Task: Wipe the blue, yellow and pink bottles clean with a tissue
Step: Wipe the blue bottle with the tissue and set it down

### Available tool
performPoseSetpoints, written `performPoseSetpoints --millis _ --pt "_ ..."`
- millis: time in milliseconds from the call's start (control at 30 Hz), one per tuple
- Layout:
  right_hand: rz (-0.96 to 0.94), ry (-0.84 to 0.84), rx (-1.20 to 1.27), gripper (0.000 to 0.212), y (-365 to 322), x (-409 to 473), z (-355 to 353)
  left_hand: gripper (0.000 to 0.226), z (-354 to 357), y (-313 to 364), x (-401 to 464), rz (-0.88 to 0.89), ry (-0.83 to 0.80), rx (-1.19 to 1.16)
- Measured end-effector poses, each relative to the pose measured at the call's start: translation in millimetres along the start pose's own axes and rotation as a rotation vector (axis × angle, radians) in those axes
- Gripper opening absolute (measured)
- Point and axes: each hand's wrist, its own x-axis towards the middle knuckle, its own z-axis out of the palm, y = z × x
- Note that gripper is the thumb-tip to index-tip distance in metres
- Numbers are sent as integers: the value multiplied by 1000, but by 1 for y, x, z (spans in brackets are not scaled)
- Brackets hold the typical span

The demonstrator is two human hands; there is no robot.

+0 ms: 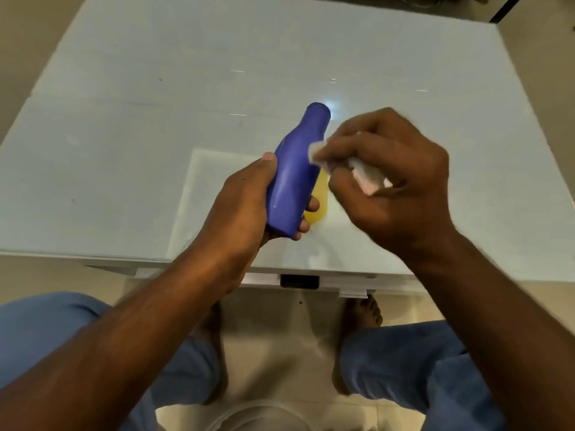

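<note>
My left hand (245,206) grips the lower body of the blue bottle (295,172) and holds it tilted above the table, neck pointing away from me. My right hand (385,175) pinches a crumpled white tissue (364,174) and presses its end against the bottle's right side near the shoulder. A yellow bottle (319,200) lies on the table just behind the blue one, mostly hidden by it and my fingers. The pink bottle is not in view.
The white glossy table (124,150) spreads out ahead, with a paler rectangular sheet (211,169) under my hands. The table's front edge (311,275) runs just below my wrists. My knees in blue trousers and bare feet show beneath.
</note>
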Motion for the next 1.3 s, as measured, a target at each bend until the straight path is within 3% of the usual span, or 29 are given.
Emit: performPoseSetpoints --millis 100,167,267,333,400,467,600,700,767,833,900,1033,1067,1100,1167,1233,1300 --pt "-266 -188 23 12 -25 -17 13 47 -2 -8 3 98 84 161" --pt "-213 -188 -27 14 -15 -15 19 49 -3 -10 6 119 75 211" --pt "36 8 -62 16 8 1 8 36 -4 -4 3 -12 -11 14" --pt "8 13 -34 14 1 -1 4 35 -3 -5 1 25 12 76" --pt "-142 -82 -26 15 -17 -11 11 42 -2 -9 2 113 82 200" --pt "-167 -129 -38 18 -20 -12 18 43 -1 -9 4 105 93 157" --pt "268 124 33 20 11 8 8 40 -1 2 -2 -118 -49 -226" --pt "648 181 456 24 7 12 2 45 -1 4 -5 -250 -197 -338" --pt "684 89 526 26 -3 10 5 49 -4 0 -5 -326 -297 -329" --pt "612 63 385 23 -6 7 9 53 -3 -5 -6 -370 -339 -263" --pt "621 131 265 22 -1 8 12 58 2 -8 -7 -286 -311 -106" --pt "728 184 205 23 8 8 15 53 7 -15 -7 216 -167 398" --pt "722 189 219 23 8 7 16 48 7 -17 -7 269 -145 456" --pt "706 204 225 22 7 8 16 44 8 -17 -7 246 -118 432" --pt "639 257 187 23 3 11 12 45 8 -12 -7 23 -73 172" --pt "481 290 118 28 -2 12 6 51 4 -7 -5 -201 -70 -114" --pt "319 239 114 29 -12 8 3 56 1 -4 -3 -309 -114 -306"
